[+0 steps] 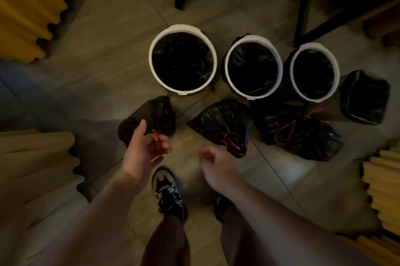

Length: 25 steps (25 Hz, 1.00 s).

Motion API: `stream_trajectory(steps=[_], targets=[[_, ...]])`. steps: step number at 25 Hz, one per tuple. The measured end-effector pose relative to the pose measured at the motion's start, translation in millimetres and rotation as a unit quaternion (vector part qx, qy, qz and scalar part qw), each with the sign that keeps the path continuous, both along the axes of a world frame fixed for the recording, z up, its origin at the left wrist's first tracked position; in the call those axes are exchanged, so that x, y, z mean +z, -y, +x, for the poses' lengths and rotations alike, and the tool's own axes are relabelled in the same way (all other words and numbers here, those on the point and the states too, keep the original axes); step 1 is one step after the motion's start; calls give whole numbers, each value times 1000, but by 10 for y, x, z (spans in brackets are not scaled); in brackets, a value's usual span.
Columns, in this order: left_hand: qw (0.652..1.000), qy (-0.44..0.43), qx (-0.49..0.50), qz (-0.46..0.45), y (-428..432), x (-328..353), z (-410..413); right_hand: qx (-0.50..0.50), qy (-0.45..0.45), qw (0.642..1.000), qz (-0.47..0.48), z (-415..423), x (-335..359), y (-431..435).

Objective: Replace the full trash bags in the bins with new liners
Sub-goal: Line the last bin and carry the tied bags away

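While my left grip point(145, 151) holds the red drawstring point(157, 139) of the nearest full bag point(151, 118), likely to lift it off the floor point(104, 34), my right grip point(214, 164) hangs loosely curled and holds nothing. 2 more tied bags point(223, 123) lie before the 3 white-rimmed bins point(150, 60), which already wear black liners point(183, 60). Motion blur smears my right fingertips, and darkness hides each liner's depths.

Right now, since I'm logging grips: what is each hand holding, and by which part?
The left hand holds the leftmost tied bag by its red drawstring, caught in its curled fingers. The right hand, blurred, seems to hold nothing.
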<state>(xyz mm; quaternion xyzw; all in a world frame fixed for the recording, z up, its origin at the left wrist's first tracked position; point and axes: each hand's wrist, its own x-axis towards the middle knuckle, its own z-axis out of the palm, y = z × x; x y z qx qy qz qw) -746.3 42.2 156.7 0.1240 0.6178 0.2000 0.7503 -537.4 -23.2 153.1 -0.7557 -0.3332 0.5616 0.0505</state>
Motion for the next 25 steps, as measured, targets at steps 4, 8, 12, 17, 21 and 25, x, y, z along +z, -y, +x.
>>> stream_trajectory(steps=[4, 8, 12, 17, 21, 25], targets=[[999, -10, -24, 20, 173, -138, 312, -13, 168, 985, -29, 1085, -499, 9], [999, -30, 1, 26, 303, -406, 548, 183, 277, 942, -54, 1627, -1238, -153], [998, -51, 25, 32, 405, -549, 775, 314, 295, 899, -72, 1610, -1700, -273], [996, -71, 40, 43, 387, -643, 1043, 311, 268, 911, -34, 1729, -2020, -353], [994, -94, 48, 40, 335, -663, 1279, 114, 182, 976, -33, 1910, -1989, -379], [983, -132, 87, 90, 327, -657, 1566, -144, -8, 989, -4, 2074, -1629, -328]])
